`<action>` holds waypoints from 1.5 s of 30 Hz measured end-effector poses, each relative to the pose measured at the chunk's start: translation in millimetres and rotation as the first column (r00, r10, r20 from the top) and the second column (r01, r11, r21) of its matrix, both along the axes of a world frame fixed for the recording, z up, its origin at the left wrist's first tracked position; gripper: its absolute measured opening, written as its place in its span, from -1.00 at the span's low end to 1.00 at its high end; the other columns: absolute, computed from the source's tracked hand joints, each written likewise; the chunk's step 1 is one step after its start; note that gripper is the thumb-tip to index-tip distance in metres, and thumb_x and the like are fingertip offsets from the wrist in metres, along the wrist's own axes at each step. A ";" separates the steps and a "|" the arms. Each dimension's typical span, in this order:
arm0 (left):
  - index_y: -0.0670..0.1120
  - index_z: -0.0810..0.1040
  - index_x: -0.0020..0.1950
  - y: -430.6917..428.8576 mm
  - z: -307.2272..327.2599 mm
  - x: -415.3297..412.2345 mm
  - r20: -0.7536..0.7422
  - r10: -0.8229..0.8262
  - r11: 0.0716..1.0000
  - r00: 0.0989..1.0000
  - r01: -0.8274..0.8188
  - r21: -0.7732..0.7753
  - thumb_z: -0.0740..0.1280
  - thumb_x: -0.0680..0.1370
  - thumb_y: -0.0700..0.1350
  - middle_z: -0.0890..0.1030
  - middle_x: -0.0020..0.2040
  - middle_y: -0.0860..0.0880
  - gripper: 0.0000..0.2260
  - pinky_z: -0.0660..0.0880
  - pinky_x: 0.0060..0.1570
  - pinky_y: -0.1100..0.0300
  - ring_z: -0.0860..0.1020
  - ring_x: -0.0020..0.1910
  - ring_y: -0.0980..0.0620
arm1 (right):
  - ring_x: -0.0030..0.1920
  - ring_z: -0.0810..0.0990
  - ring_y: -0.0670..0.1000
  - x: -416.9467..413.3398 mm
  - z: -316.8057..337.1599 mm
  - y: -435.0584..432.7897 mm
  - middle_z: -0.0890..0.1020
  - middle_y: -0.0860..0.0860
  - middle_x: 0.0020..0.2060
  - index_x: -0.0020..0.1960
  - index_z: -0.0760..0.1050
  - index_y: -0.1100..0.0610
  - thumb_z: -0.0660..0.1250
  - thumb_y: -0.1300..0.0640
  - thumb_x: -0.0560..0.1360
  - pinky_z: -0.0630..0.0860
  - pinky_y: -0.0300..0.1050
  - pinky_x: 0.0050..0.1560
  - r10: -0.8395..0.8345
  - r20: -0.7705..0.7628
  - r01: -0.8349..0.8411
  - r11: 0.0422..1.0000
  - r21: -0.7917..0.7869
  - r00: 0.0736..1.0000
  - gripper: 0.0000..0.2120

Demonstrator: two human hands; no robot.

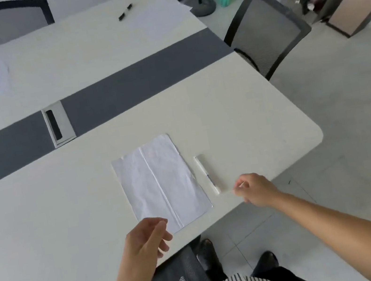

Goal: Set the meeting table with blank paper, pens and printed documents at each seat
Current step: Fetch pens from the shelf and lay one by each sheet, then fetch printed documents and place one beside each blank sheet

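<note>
A creased sheet of paper (159, 182) lies near the table's (44, 214) near edge, toward its right corner, with a white pen (206, 173) just beside it on the right. The right hand (255, 190) hovers by the pen's near end, fingers loosely curled and holding nothing. The left hand (145, 241) hangs relaxed and empty over the sheet's near corner.

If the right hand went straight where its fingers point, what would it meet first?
Probably the near end of the white pen, then the paper beyond; how high the right hand hovers is unclear.
</note>
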State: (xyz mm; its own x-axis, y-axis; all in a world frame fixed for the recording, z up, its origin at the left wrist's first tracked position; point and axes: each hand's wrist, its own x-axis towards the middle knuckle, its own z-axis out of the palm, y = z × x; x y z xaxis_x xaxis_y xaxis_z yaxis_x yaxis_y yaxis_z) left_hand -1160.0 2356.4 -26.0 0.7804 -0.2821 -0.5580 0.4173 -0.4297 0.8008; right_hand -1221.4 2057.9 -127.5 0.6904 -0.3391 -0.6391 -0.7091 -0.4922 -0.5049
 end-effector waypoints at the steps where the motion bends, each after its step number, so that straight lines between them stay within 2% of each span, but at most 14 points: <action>1: -0.13 0.62 -0.06 -11.8 0.9 2.9 0.010 -0.036 0.999 0.999 0.036 -0.001 0.27 0.59 -0.20 0.65 -0.30 -0.10 -0.87 0.43 -0.32 0.12 0.53 -0.35 -0.02 | -0.18 0.65 0.02 -13.9 9.0 -7.3 0.64 0.00 -0.25 -0.01 0.55 0.04 0.33 -0.01 0.50 0.46 -0.16 -0.16 -0.022 0.029 0.021 1.000 0.020 0.999 -0.86; 4: -0.13 0.61 -0.06 -53.3 6.9 6.9 0.032 -0.133 0.991 0.991 0.133 -0.015 0.28 0.59 -0.19 0.65 -0.26 -0.14 -0.87 0.43 -0.30 0.14 0.53 -0.35 0.00 | -0.20 0.68 -0.04 -60.6 36.3 -29.0 0.66 0.01 -0.14 0.05 0.56 0.01 0.31 -0.06 0.53 0.56 -0.10 -0.11 -0.109 0.084 0.104 0.993 0.056 0.991 -0.82; 7: -0.13 0.61 -0.07 -101.7 13.7 1.9 0.067 -0.243 0.970 0.968 0.244 -0.017 0.28 0.59 -0.18 0.65 -0.27 -0.12 -0.87 0.43 -0.31 0.15 0.53 -0.37 0.04 | -0.23 0.68 -0.08 -111.0 59.4 -53.9 0.64 -0.06 -0.16 0.05 0.56 -0.01 0.34 -0.04 0.54 0.56 -0.12 -0.07 -0.250 0.145 0.236 0.966 0.107 0.957 -0.85; 10: -0.14 0.61 -0.07 -154.8 16.7 -11.1 0.098 -0.339 0.940 0.936 0.342 -0.017 0.27 0.59 -0.20 0.64 -0.31 -0.08 -0.87 0.43 -0.32 0.15 0.52 -0.39 0.07 | -0.27 0.65 -0.13 -159.8 75.7 -82.3 0.66 -0.03 -0.23 0.04 0.57 0.00 0.37 -0.01 0.53 0.46 -0.32 -0.25 -0.403 0.196 0.373 0.912 0.172 0.894 -0.87; 12: -0.12 0.61 -0.08 -193.1 18.1 -24.2 0.115 -0.393 0.918 0.912 0.396 -0.005 0.27 0.59 -0.19 0.65 -0.29 -0.10 -0.86 0.43 -0.31 0.16 0.53 -0.39 0.07 | -0.28 0.64 -0.08 -189.3 82.2 -105.7 0.67 0.05 -0.24 0.01 0.58 0.06 0.37 0.02 0.53 0.43 -0.37 -0.31 -0.487 0.220 0.449 0.870 0.201 0.845 -0.87; 18: -0.17 0.61 -0.08 -317.7 17.2 -75.2 0.126 -0.496 0.865 0.859 0.501 -0.013 0.28 0.58 -0.24 0.64 -0.34 -0.08 -0.87 0.43 -0.37 0.16 0.53 -0.42 0.04 | -0.27 0.66 -0.02 -267.5 89.2 -198.2 0.68 0.08 -0.23 -0.06 0.61 0.04 0.40 0.11 0.52 0.46 -0.28 -0.33 -0.663 0.266 0.617 0.749 0.244 0.700 -0.97; 21: -0.17 0.61 -0.07 -377.6 14.3 -97.7 0.131 -0.558 0.826 0.820 0.564 -0.011 0.28 0.59 -0.24 0.64 -0.33 -0.07 -0.88 0.41 -0.35 0.13 0.53 -0.41 0.03 | -0.27 0.67 -0.02 -296.4 90.2 -251.1 0.70 0.05 -0.24 -0.07 0.62 0.05 0.39 0.13 0.52 0.48 -0.22 -0.35 -0.716 0.272 0.671 0.697 0.252 0.643 -0.97; 24: -0.18 0.60 -0.06 -422.9 14.0 -113.8 0.113 -0.614 0.785 0.781 0.620 -0.013 0.27 0.59 -0.25 0.63 -0.34 -0.07 -0.88 0.42 -0.38 0.19 0.53 -0.41 0.05 | -0.27 0.67 -0.03 -314.3 92.6 -297.6 0.70 0.02 -0.24 -0.07 0.62 0.06 0.38 0.15 0.53 0.48 -0.18 -0.34 -0.750 0.270 0.702 0.661 0.265 0.604 -0.95; 29: -0.17 0.61 -0.06 -489.7 6.7 -101.2 0.076 -0.613 0.789 0.787 0.614 0.007 0.32 0.57 -0.19 0.66 -0.33 -0.11 -0.91 0.43 -0.42 0.23 0.55 -0.39 0.00 | -0.27 0.68 -0.04 -304.5 98.9 -373.7 0.71 0.01 -0.22 -0.05 0.62 0.08 0.37 0.18 0.53 0.48 -0.21 -0.34 -0.769 0.273 0.709 0.639 0.298 0.578 -0.94; 33: -0.17 0.62 -0.06 -560.9 -3.6 -67.4 0.052 -0.578 0.816 0.814 0.578 0.020 0.28 0.58 -0.26 0.66 -0.31 -0.15 -0.88 0.44 -0.37 0.16 0.56 -0.40 -0.01 | -0.28 0.67 -0.05 -271.0 102.2 -446.7 0.71 0.00 -0.23 -0.07 0.62 0.07 0.37 0.19 0.53 0.48 -0.19 -0.33 -0.773 0.312 0.715 0.632 0.298 0.553 -0.93; 37: -0.22 0.60 -0.03 -657.8 -2.7 -20.3 0.046 -0.589 0.807 0.807 0.591 -0.020 0.27 0.58 -0.26 0.63 -0.35 -0.12 -0.88 0.40 -0.41 0.19 0.53 -0.42 0.01 | -0.26 0.68 -0.05 -229.4 116.8 -527.6 0.70 0.03 -0.21 -0.03 0.60 0.02 0.35 0.16 0.54 0.49 -0.19 -0.31 -0.775 0.353 0.737 0.620 0.269 0.523 -0.92; 42: -0.17 0.61 0.00 -778.0 30.9 36.5 0.125 -0.643 0.753 0.756 0.653 -0.083 0.28 0.59 -0.22 0.64 -0.34 -0.08 -0.89 0.41 -0.35 0.15 0.53 -0.39 0.02 | -0.27 0.67 -0.02 -180.7 158.3 -618.7 0.69 0.10 -0.22 0.01 0.59 0.03 0.34 0.22 0.54 0.49 -0.20 -0.30 -0.762 0.452 0.745 0.611 0.266 0.463 -0.87; 45: -0.11 0.62 -0.03 -842.4 43.0 70.6 0.167 -0.652 0.735 0.739 0.671 -0.099 0.29 0.58 -0.20 0.66 -0.30 -0.08 -0.89 0.43 -0.30 0.12 0.56 -0.36 0.02 | -0.27 0.66 -0.01 -154.8 162.4 -671.2 0.68 0.09 -0.23 0.01 0.59 0.02 0.34 0.23 0.53 0.48 -0.19 -0.33 -0.777 0.459 0.762 0.586 0.275 0.431 -0.86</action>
State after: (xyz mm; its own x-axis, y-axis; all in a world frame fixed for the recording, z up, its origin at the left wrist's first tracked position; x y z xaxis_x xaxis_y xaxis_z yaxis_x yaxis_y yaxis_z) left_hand -1089.4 1514.0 17.0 0.4202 -0.8198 -0.3891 -0.0267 -0.4397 0.8977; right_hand -1376.2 1386.8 35.0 0.3480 -0.8826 -0.3161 -0.4371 0.1455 -0.8876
